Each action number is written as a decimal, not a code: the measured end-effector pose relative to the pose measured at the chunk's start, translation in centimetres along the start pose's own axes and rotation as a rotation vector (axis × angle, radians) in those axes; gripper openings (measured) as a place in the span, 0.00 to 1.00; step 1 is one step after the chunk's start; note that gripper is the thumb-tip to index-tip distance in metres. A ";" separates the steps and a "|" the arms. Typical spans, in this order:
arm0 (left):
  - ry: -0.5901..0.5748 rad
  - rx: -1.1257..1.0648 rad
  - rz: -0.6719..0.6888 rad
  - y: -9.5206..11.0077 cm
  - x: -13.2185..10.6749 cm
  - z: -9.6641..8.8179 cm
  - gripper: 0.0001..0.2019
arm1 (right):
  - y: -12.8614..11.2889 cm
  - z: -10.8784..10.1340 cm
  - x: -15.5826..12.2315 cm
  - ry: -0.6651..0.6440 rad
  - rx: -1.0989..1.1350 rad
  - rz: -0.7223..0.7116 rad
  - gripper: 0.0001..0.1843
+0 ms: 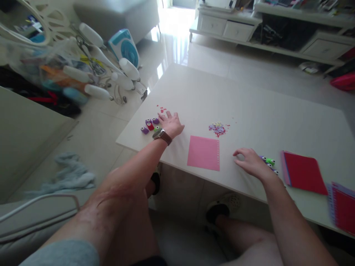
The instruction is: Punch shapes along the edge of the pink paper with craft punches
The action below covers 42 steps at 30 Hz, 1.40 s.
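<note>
Head view: on the table (263, 118), eyed figures (150, 126) and red bits (162, 110) sat by the left hand (172, 125), grip spread wide — a sweep might have scattered them. Pink sheet (203, 153), confetti (217, 129), then right hand (251, 162): grip half-curled, seemingly empty.

One pink sheet (203, 153), one wristwatch (162, 136) and two red-topped stacks (305, 171) show.

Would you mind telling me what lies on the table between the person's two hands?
In the head view, a pink sheet and, beyond it, a pile of small colourful pieces lie there.
</note>
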State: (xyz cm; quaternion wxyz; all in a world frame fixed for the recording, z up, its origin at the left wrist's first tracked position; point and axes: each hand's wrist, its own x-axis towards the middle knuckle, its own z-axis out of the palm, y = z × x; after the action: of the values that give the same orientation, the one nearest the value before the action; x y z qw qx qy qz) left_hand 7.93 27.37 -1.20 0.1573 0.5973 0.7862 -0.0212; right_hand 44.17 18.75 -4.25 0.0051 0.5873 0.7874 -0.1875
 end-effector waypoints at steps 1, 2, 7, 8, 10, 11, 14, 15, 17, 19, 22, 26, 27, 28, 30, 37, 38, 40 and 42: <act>-0.019 0.011 -0.021 -0.3 0.2 0.1 0.32 | -0.1 0.0 0.0 0.003 0.002 0.001 0.12; -0.032 0.021 -0.028 -0.5 0.4 0.1 0.32 | -0.1 0.0 0.0 0.004 0.004 0.001 0.12; -0.014 0.062 0.069 -0.7 0.4 0.4 0.27 | -0.2 0.0 -0.1 -0.004 0.017 -0.005 0.12; -0.014 0.068 0.088 -0.6 0.3 0.3 0.25 | -0.2 0.0 -0.1 -0.004 0.020 -0.007 0.12; -0.036 0.069 0.097 -0.4 0.1 0.3 0.22 | -0.1 0.0 -0.1 -0.003 0.024 -0.012 0.11; -0.059 0.062 0.097 -0.4 0.0 0.2 0.21 | -0.1 0.1 -0.2 -0.003 0.024 -0.012 0.11; -0.108 0.040 0.145 -0.3 -0.1 0.2 0.20 | -0.4 -0.1 -0.2 -0.010 0.027 -0.008 0.10; -0.115 0.040 0.174 -0.3 -0.1 0.3 0.19 | -0.6 -0.2 -0.2 -0.013 0.032 -0.002 0.10; -0.106 0.041 0.216 -0.3 0.0 0.5 0.18 | -1.1 -0.4 -0.3 -0.012 0.046 0.006 0.09; -0.071 0.007 0.256 0.0 0.2 0.8 0.18 | -1.7 -0.7 -0.4 0.007 0.064 0.006 0.08; -0.008 -0.166 0.386 1.3 0.0 1.2 0.16 | -2.7 -1.2 -0.5 0.073 0.107 -0.021 0.07; -0.211 -0.582 0.536 4.2 -1.8 1.7 0.16 | -4.6 -1.6 -0.7 0.154 0.250 -0.041 0.12; -0.294 -0.669 0.567 5.0 -2.4 1.9 0.18 | -5.2 -1.6 -0.7 0.167 0.308 -0.042 0.14; -0.372 -0.739 0.601 5.7 -3.0 2.2 0.19 | -5.7 -1.6 -0.7 0.175 0.373 -0.046 0.17; -0.520 -0.833 0.662 6.9 -3.9 3.1 0.20 | -6.7 -1.5 -0.7 0.176 0.510 -0.061 0.24; -0.852 -1.070 0.653 8.3 -4.1 5.0 0.22 | -8.0 -0.5 0.4 0.169 0.697 -0.158 0.14; -0.871 -1.083 0.636 8.2 -3.9 4.8 0.22 | -7.9 -0.5 0.6 0.188 0.705 -0.156 0.12; -0.866 -1.075 0.617 7.9 -3.6 4.3 0.22 | -7.5 -0.5 0.8 0.225 0.717 -0.127 0.09; -0.737 -0.952 0.632 7.5 -3.2 3.8 0.21 | -7.0 -0.6 1.0 0.254 0.688 -0.086 0.09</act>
State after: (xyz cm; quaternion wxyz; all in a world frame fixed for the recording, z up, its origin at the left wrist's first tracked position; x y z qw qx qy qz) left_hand 16.64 25.64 -2.78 0.6595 0.6175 0.3926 0.1720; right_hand 37.53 18.18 -1.90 -0.2985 0.5394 0.6966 -0.3670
